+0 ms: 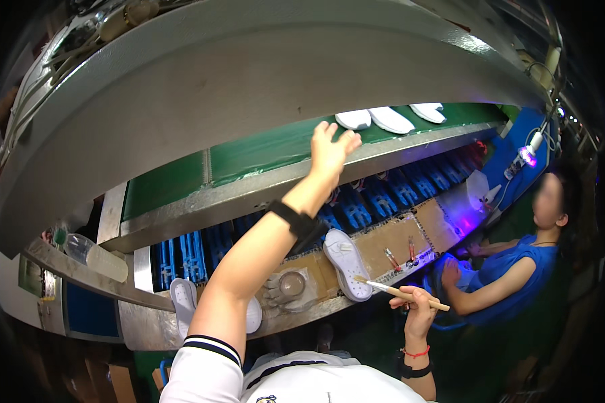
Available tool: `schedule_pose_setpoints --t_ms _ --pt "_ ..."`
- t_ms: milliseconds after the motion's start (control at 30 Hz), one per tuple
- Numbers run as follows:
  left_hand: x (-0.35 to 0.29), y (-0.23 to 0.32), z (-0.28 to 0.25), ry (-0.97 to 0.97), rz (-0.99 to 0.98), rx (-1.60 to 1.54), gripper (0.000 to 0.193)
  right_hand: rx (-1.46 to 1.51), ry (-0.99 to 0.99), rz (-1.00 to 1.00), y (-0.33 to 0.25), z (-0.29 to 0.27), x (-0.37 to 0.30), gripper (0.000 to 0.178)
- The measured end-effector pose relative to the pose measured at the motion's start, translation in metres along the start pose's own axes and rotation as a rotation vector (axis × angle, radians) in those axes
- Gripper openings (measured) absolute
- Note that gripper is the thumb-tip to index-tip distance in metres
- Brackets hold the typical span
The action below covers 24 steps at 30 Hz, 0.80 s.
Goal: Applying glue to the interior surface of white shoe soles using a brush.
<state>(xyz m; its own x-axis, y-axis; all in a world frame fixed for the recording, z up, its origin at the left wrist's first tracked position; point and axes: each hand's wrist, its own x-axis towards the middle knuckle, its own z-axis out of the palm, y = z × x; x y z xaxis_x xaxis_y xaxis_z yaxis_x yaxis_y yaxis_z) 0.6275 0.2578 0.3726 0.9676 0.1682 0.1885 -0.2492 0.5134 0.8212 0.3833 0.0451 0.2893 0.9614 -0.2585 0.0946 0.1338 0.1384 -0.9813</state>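
- Head view: the left hand [331, 149] reaches up to the green belt [262, 151], fingers spread and released, just short of the nearest white sole [353, 119].
- Two more soles [391, 120] lie beside it on the belt.
- The sole looks light, thin and bendy; I judge its near edge the easiest place to pinch.
- The right hand [418, 314] is clenched on a brush [400, 293] above the desk [383, 245].
- A white shoe [348, 263] lies on the desk, a small round cup [292, 284] beside it; its contents cannot be told.

Left hand [333, 149] reaching white soles [373, 119]; right hand [418, 312] gripping brush [400, 293].
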Motion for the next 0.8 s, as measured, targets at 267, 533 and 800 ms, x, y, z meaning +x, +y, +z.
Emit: schedule_pose_setpoints --t_ms 267,533,800 --pt "-0.236 -0.058 -0.193 0.291 0.352 0.972 0.069 -0.113 -0.38 0.097 0.046 0.039 -0.004 0.025" --pt "-0.409 -0.024 -0.41 1.037 -0.558 1.643 0.115 -0.345 -0.568 0.129 0.129 0.079 -0.003 0.022" --pt "-0.439 0.005 -0.481 0.711 -0.531 1.53 0.051 -0.481 -0.62 0.194 0.173 0.103 0.005 0.021"
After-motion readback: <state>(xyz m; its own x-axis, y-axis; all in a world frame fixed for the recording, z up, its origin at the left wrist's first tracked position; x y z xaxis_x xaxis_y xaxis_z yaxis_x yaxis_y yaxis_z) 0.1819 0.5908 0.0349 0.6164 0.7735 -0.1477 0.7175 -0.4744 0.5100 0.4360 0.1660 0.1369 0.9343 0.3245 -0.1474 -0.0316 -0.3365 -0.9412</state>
